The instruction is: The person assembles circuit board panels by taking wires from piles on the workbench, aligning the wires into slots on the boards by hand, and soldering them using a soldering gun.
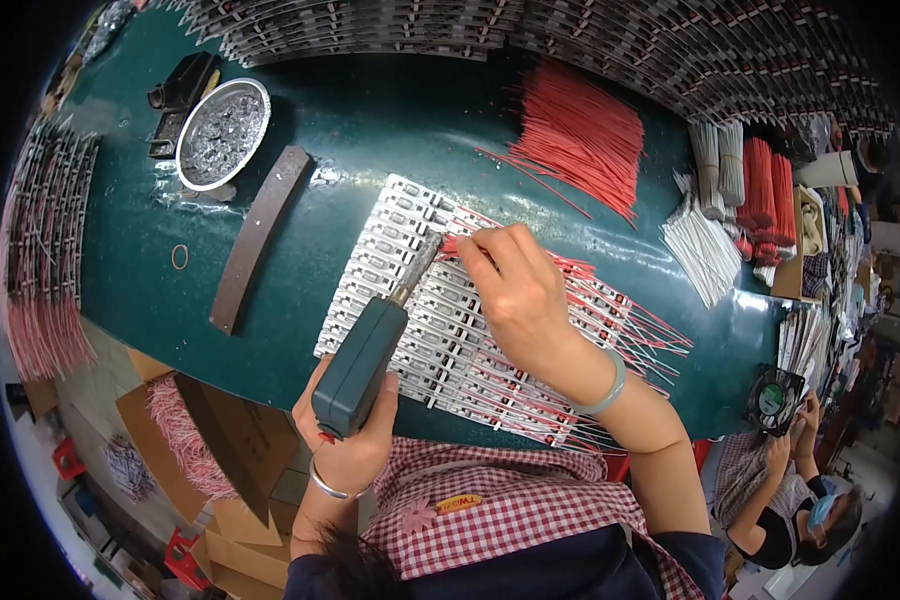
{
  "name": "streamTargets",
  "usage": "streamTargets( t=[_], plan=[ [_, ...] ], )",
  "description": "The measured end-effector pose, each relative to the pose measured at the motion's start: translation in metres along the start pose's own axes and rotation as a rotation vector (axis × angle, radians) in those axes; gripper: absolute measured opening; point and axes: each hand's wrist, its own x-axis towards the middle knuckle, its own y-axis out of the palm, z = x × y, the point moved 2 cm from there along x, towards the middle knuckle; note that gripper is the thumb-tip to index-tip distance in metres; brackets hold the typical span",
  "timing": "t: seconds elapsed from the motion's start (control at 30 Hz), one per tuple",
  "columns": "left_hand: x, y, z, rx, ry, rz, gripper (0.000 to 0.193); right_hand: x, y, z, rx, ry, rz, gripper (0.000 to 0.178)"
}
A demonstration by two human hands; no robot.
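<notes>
My left hand (355, 450) grips the dark green body of a soldering gun (360, 362). The gun's thick grey tip reaches up to a panel of white boards (377, 245), which lies on the green table in front of me. My right hand (518, 285) is closed in a pinch just right of that tip, at the ends of red wires (450, 246); the fingers hide exactly how many are held. Red and white wires (650, 335) stick out from the panel's right side in rows.
A round metal bowl (182, 165) of silvery bits stands at the far left, near a long brown bar (255, 245). Red wires (582, 135) lie heaped at the back, white wires (700, 250) to the right. Stacked boards (45, 230) line the left edge. Another person (785, 520) works at right.
</notes>
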Motion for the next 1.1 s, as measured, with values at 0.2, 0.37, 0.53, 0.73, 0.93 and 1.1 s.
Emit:
streamTargets(
  t=[0.2, 0.37, 0.53, 0.73, 0.93, 1.1],
  plan=[
    [-0.012, -0.005, 0.006, -0.063, -0.121, -0.083, 0.024, 0.001, -0.002, 0.001, -0.014, 0.004, 0.006, 0.031],
    [-0.016, -0.009, 0.007, -0.029, -0.125, -0.106, 0.025, 0.0, 0.0, 0.002, -0.028, 0.007, -0.001, 0.029],
    [-0.019, -0.01, 0.012, -0.026, -0.116, -0.114, 0.025, -0.002, -0.003, 0.001, 0.006, -0.019, -0.032, 0.032],
    [-0.017, -0.01, 0.009, -0.036, -0.077, -0.098, 0.024, -0.006, -0.005, 0.009, 0.06, -0.01, 0.011, 0.03],
    [-0.015, -0.008, 0.008, -0.046, -0.016, -0.065, 0.023, -0.005, -0.003, 0.009, 0.036, -0.017, 0.02, 0.027],
    [-0.013, -0.005, 0.005, -0.081, -0.001, -0.075, 0.021, -0.005, -0.003, 0.01, 0.035, -0.016, 0.019, 0.027]
  ],
)
